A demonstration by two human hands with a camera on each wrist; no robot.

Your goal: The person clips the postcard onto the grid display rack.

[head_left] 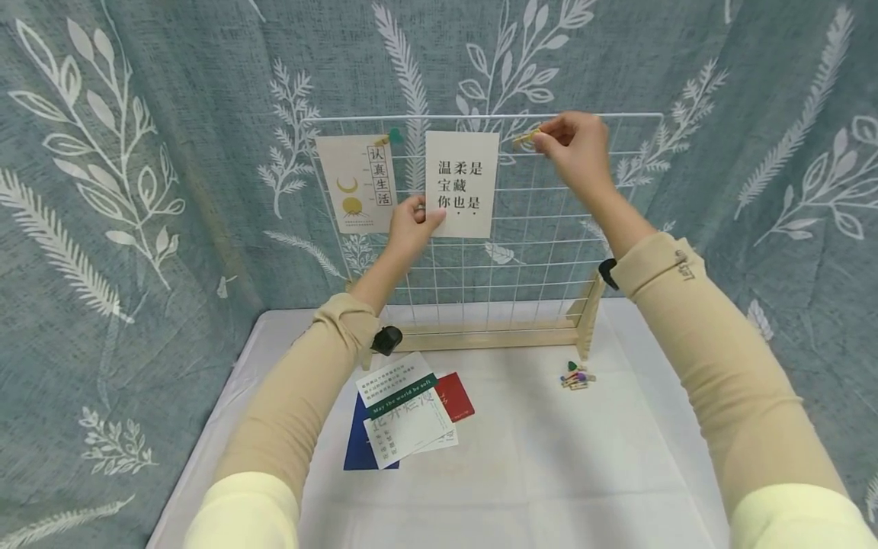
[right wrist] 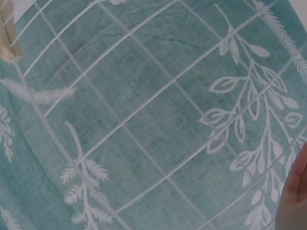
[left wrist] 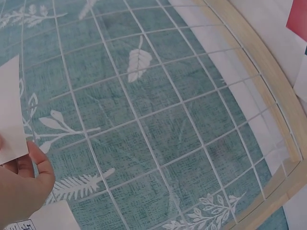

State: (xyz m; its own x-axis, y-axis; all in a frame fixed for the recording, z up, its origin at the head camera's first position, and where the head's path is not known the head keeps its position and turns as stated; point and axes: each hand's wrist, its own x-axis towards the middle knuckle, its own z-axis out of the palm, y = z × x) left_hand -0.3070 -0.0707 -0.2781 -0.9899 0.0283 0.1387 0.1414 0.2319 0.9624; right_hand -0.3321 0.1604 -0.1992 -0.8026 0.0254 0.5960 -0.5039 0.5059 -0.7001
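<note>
A white wire grid (head_left: 549, 252) stands upright in a wooden base (head_left: 480, 335) at the back of the table. My left hand (head_left: 411, 221) pinches the lower left corner of a white card with black characters (head_left: 462, 183) and holds it flat against the grid. My right hand (head_left: 572, 145) pinches a small wooden clothespin (head_left: 526, 138) near the grid's top wire, just right of the card's upper corner. In the left wrist view the card's edge (left wrist: 10, 115) shows beside my fingers (left wrist: 38, 167). The right wrist view shows only grid wires (right wrist: 144, 110) and a fingertip (right wrist: 295, 191).
A cream card with a moon drawing (head_left: 358, 183) hangs on the grid's left, held by a green clip (head_left: 395, 137). Loose cards (head_left: 405, 408), white, blue and red, lie on the white table. Several small clothespins (head_left: 576, 377) lie near the base's right foot. A leaf-print curtain (head_left: 137, 152) surrounds the table.
</note>
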